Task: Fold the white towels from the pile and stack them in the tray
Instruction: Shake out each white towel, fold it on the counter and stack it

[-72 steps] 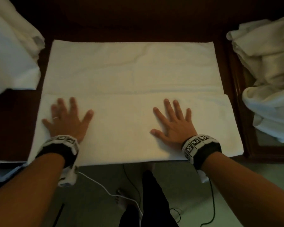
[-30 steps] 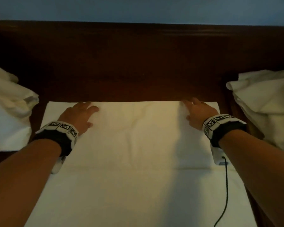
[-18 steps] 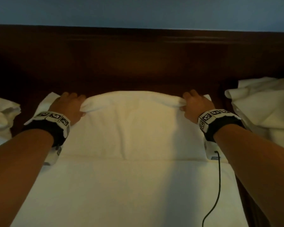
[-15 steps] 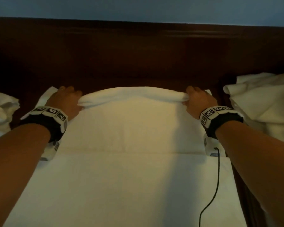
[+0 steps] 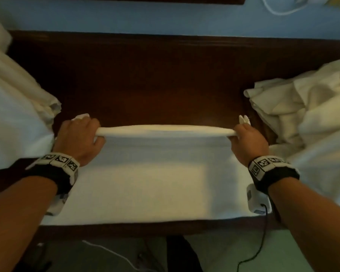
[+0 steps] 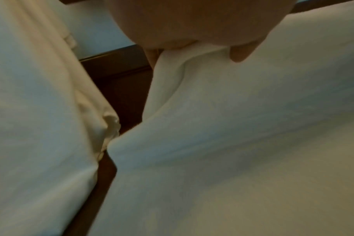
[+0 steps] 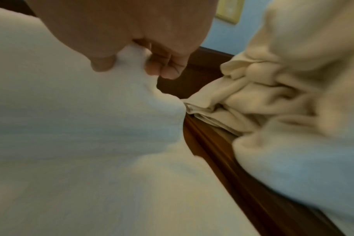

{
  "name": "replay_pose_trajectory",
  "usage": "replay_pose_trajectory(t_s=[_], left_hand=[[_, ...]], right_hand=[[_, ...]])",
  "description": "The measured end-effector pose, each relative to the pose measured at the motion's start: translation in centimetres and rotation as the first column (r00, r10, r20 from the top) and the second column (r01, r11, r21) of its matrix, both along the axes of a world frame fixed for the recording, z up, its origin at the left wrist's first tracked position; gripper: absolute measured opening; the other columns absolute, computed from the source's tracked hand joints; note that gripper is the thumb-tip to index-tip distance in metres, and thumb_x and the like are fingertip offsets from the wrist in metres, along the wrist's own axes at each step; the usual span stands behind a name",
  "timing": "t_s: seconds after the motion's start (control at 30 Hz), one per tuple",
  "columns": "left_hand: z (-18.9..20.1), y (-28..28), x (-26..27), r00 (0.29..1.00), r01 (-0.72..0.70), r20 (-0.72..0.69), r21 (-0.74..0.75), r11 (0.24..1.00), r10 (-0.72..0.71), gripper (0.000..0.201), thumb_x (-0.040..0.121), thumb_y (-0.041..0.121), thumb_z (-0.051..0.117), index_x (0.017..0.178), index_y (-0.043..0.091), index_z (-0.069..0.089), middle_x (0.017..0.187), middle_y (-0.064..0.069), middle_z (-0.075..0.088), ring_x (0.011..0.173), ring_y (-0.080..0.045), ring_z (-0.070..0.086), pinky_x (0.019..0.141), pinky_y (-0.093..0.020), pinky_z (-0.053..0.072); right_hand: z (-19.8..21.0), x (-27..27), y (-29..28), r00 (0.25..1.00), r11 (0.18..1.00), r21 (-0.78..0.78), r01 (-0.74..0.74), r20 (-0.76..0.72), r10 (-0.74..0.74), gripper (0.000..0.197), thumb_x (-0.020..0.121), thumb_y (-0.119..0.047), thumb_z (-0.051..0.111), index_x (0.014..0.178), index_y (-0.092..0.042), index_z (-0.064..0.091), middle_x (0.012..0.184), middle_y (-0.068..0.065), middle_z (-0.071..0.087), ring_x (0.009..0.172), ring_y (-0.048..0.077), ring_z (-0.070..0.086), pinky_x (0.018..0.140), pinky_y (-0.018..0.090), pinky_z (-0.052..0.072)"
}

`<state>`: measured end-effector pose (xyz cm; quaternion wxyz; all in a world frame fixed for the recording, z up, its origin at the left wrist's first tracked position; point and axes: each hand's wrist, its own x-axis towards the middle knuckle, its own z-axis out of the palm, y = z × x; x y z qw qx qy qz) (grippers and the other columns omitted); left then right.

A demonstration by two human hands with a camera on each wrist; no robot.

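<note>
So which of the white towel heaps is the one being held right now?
The flat white towel in the middle: left hand and right hand grip its far edge. The rumpled piles either side lie untouched.

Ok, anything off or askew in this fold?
Nothing stands out. The left hand and right hand grip the towel at its far corners, with the lifted edge level between them.

A dark wooden table bears a white towel between towel heaps.
</note>
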<state>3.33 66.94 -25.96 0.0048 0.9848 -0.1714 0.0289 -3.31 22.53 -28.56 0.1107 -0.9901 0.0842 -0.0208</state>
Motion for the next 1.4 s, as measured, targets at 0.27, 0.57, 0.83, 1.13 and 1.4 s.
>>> replay_pose_trajectory(t_s=[0.27, 0.57, 0.83, 1.13, 1.4], left_hand=[[-7.1, 3.4, -14.3, 0.984, 0.045, -0.177, 0.206, 0.977, -0.008, 0.027, 0.078, 0.036, 0.056, 0.089, 0.012, 0.062, 0.079, -0.011, 0.059, 0.07, -0.033, 0.058, 0.081, -0.054, 0.042], [-10.5, 0.8, -16.4, 0.943, 0.097, -0.333, 0.239, 0.966, -0.012, 0.074, 0.089, 0.032, 0.064, 0.156, 0.025, 0.033, 0.159, -0.021, 0.031, 0.141, -0.044, 0.036, 0.108, -0.066, 0.031], [-11.7, 0.3, -12.6, 0.853, 0.005, -0.518, 0.128, 0.992, 0.063, 0.067, 0.105, 0.043, 0.032, 0.156, 0.043, -0.011, 0.167, -0.012, -0.013, 0.153, -0.038, -0.001, 0.118, -0.063, 0.022], [-10.4, 0.9, -10.5, 0.913, 0.053, -0.402, -0.067, 0.996, -0.075, 0.055, 0.106, 0.031, 0.036, 0.159, 0.032, 0.02, 0.166, -0.012, 0.018, 0.148, -0.039, 0.025, 0.112, -0.063, 0.029], [-12.1, 1.7, -14.2, 0.918, 0.172, -0.37, 0.056, 0.983, -0.14, 0.063, 0.095, 0.044, 0.03, 0.156, 0.032, 0.026, 0.162, -0.017, 0.028, 0.141, -0.046, 0.036, 0.1, -0.072, 0.035]], right_hand=[[-4.0, -15.6, 2.2, 0.936, 0.984, -0.176, -0.033, -0.351, -0.032, 0.017, 0.089, -0.025, 0.062, 0.101, -0.013, 0.062, 0.099, 0.008, 0.058, 0.091, 0.032, 0.058, 0.066, 0.034, 0.044], [-6.1, -17.0, 5.4, 0.905, 0.948, -0.22, -0.229, -0.406, 0.125, 0.07, 0.079, -0.02, 0.065, 0.145, -0.017, 0.04, 0.148, 0.02, 0.038, 0.123, 0.047, 0.043, 0.094, 0.056, 0.046], [-7.6, -12.9, 3.0, 0.883, 0.994, -0.004, -0.111, -0.459, 0.097, 0.077, 0.092, -0.002, 0.044, 0.157, -0.029, 0.012, 0.166, 0.007, 0.003, 0.149, 0.037, 0.009, 0.115, 0.049, 0.031], [-6.5, -10.6, 0.5, 0.923, 0.968, 0.243, -0.064, -0.354, 0.149, 0.059, 0.102, -0.012, 0.044, 0.153, -0.038, 0.027, 0.164, -0.005, 0.015, 0.151, 0.026, 0.013, 0.121, 0.039, 0.015], [-8.6, -13.5, -0.1, 0.897, 0.967, 0.137, -0.213, -0.366, 0.249, 0.066, 0.102, -0.015, 0.044, 0.155, -0.04, 0.015, 0.165, -0.006, 0.003, 0.152, 0.027, 0.001, 0.122, 0.048, 0.017]])
